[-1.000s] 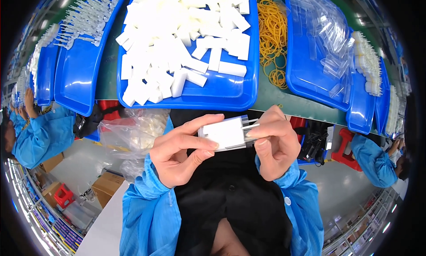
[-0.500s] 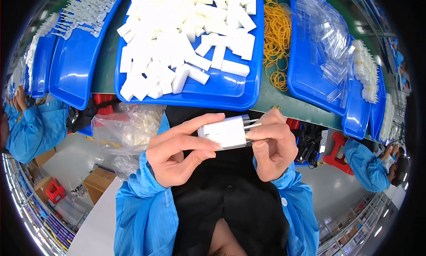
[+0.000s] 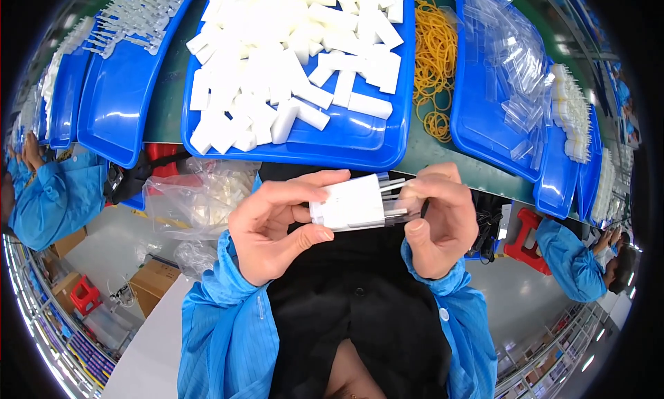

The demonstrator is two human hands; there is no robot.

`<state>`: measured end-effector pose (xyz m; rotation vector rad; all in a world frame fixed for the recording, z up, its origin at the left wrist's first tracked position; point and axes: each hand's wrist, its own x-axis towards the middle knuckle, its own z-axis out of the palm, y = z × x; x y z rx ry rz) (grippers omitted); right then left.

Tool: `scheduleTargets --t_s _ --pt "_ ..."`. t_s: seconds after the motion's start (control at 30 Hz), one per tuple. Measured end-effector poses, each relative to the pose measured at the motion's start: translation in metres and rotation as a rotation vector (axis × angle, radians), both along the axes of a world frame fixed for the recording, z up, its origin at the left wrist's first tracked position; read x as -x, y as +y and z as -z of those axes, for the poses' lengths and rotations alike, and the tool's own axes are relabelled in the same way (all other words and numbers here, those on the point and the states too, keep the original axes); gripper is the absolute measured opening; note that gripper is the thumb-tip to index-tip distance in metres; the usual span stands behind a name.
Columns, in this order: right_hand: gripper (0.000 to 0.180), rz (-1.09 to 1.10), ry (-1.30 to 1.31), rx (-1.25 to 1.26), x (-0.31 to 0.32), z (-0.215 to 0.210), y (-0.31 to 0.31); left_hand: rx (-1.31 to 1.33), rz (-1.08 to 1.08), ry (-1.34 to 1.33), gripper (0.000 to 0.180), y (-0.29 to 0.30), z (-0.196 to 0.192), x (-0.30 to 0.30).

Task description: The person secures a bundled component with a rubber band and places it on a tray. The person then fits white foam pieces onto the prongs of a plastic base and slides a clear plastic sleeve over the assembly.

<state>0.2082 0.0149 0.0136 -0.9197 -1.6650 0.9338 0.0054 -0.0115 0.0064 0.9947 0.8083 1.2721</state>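
Note:
Held in front of my chest is a white rectangular block in a clear plastic sleeve. Several thin pale rods stick out of its right end. My left hand grips the left end, thumb below and fingers above. My right hand is at the rod end with its fingers curled. Its fingertips are smeared by motion beside the rods, and I cannot make out whether they pinch one. Just beyond my hands, a blue tray carries a heap of similar white blocks.
Yellow rubber bands lie right of the tray. Another blue tray holds clear plastic sleeves. White pronged pieces fill part of a tray at far left. People in blue work at both sides. A clear bag hangs below the table edge.
My right fingers have drawn slightly up and right from the block's end, showing more of the rods. My left fingers have shifted on the block, and its white face is more exposed.

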Motion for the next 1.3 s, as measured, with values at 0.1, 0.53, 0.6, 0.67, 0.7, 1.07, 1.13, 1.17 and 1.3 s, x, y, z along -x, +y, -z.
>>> scheduleTargets --t_s 0.1,0.53,0.6,0.67,0.7,1.07,1.13,1.17,1.3 --pt "0.027 0.036 0.138 0.141 -0.001 0.0 -0.001 0.064 -0.035 -0.07 0.038 -0.001 0.002 0.001" --pt "0.023 -0.106 0.324 0.414 -0.007 0.008 0.006 0.092 0.104 -0.084 0.053 0.003 0.009 0.006" --pt "0.024 -0.122 0.338 0.426 -0.008 0.009 0.006 0.116 0.102 -0.083 0.055 0.002 0.005 0.005" --pt "0.025 -0.138 0.352 0.439 -0.008 0.01 0.007 0.141 0.1 -0.083 0.056 0.002 0.004 0.004" --pt "0.024 -0.143 0.353 0.427 -0.009 0.011 0.007 0.15 0.109 -0.099 0.056 0.003 0.004 0.004" --pt "0.025 -0.181 0.309 0.313 0.001 0.007 0.001 0.131 0.166 -0.034 0.054 0.002 0.001 0.005" --pt "0.025 -0.178 0.325 0.321 0.001 0.009 0.001 0.129 0.154 -0.042 0.053 0.002 0.003 0.004" --pt "0.024 -0.177 0.322 0.314 0.001 0.01 0.002 0.127 0.156 -0.041 0.053 0.002 0.004 0.004" --pt "0.024 -0.162 0.228 0.273 -0.001 0.009 0.003 0.07 0.153 -0.039 0.054 0.001 0.009 0.003"
